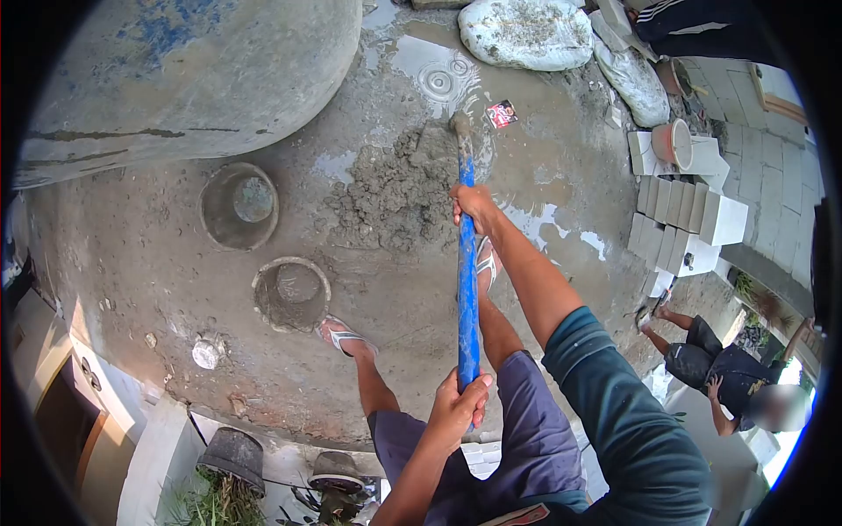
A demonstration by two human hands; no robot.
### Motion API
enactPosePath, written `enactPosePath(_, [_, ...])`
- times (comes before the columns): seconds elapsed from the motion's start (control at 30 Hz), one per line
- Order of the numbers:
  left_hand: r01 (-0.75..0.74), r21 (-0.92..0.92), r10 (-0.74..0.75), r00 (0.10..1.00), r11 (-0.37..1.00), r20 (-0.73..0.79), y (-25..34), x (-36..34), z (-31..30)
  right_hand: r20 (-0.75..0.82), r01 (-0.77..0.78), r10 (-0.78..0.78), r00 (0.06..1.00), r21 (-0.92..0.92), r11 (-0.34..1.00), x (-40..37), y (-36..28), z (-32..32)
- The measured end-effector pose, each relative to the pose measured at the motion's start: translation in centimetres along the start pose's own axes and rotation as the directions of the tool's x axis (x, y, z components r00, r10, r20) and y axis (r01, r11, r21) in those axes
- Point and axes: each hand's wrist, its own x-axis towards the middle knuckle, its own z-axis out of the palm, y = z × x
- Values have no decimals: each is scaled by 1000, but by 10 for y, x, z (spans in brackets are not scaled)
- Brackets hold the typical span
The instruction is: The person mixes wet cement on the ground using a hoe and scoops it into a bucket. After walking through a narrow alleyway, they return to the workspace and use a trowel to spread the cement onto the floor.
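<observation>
A long blue handle runs up the middle of the head view, its far end over a heap of wet grey mortar on the ground. My left hand is wrapped round its near end, close to my body. Farther up, my right hand grips the same handle near its muddy tip. The tool's head is hidden or lost in the mortar. Left of the heap stand two mud-coated buckets, one farther off and one beside my sandalled foot.
A large grey drum fills the upper left. White sacks lie at the top, with puddles nearby. Stacked blocks and an orange bucket stand right. Another person is at the lower right. Potted plants line the bottom left.
</observation>
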Motion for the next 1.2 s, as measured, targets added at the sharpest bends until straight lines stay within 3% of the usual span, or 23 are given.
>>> enactPosePath(0.17, [31,-63,-34,998,998,-50,-17,-29,7,7,-73,74,997,-75,994,-27,31,14])
enactPosePath(0.27, [49,-233,-65,996,971,-64,-22,-46,13,68,-106,115,991,-126,986,-31,60,25])
enactPosePath(0.37, [50,-261,-70,995,964,-68,-12,-61,16,145,-146,168,975,-150,978,-34,82,25])
enactPosePath(0.43, [-6,-272,-7,999,962,-46,-1,-75,18,137,-190,201,970,-88,978,-33,84,26])
enactPosePath(0.63, [-162,-63,168,978,985,119,5,-128,20,252,-298,300,920,-47,953,-81,75,17])
enactPosePath(0.77, [-219,24,207,949,975,239,6,-193,5,291,-322,321,901,-46,945,-140,59,42])
enactPosePath(0.9, [-231,33,214,940,972,265,-29,-258,-39,222,-236,245,944,-67,970,-219,67,85])
enactPosePath(1.0, [-144,101,127,979,984,158,-63,-310,-87,206,-160,162,965,-29,987,-277,89,129])
enactPosePath(1.07, [-82,36,84,995,996,-54,-86,-340,-121,179,-87,85,980,3,996,-306,115,160])
enactPosePath(1.2, [-97,90,125,911,991,-394,-170,-345,-226,218,-15,22,976,-35,999,-335,200,218])
